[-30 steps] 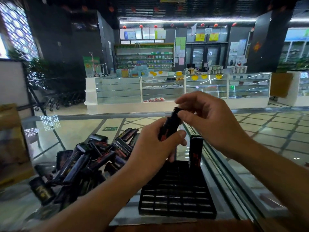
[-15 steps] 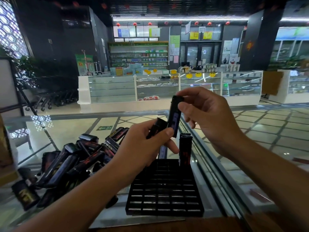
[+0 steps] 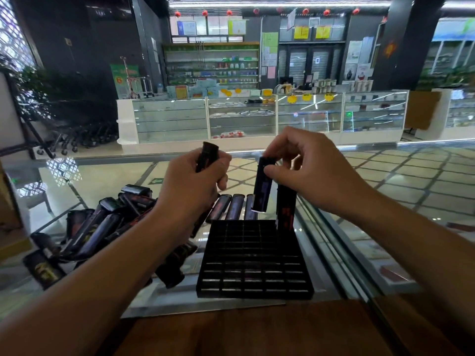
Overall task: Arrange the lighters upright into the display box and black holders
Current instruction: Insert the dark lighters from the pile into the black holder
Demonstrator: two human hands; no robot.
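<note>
The right hand (image 3: 311, 170) pinches a dark lighter (image 3: 262, 191) by its top end between thumb and fingertips; the lighter hangs nearly upright below the grip, its lower end in the air just above the far edge of the black holder (image 3: 254, 260) and clear of it. The left hand (image 3: 195, 181) is curled round a second lighter (image 3: 207, 159), whose top sticks up out of the fist while the rest is hidden in the palm. The black holder, a grid of small square cells, lies on the glass counter (image 3: 77, 191); one upright lighter (image 3: 285, 209) stands in its far right corner, just beside the one held by the right hand. A row of lighters (image 3: 232, 208) lies flat behind the holder's far edge; a loose pile of lighters (image 3: 100, 227) sprawls on the glass to the left, partly under the left forearm.
</note>
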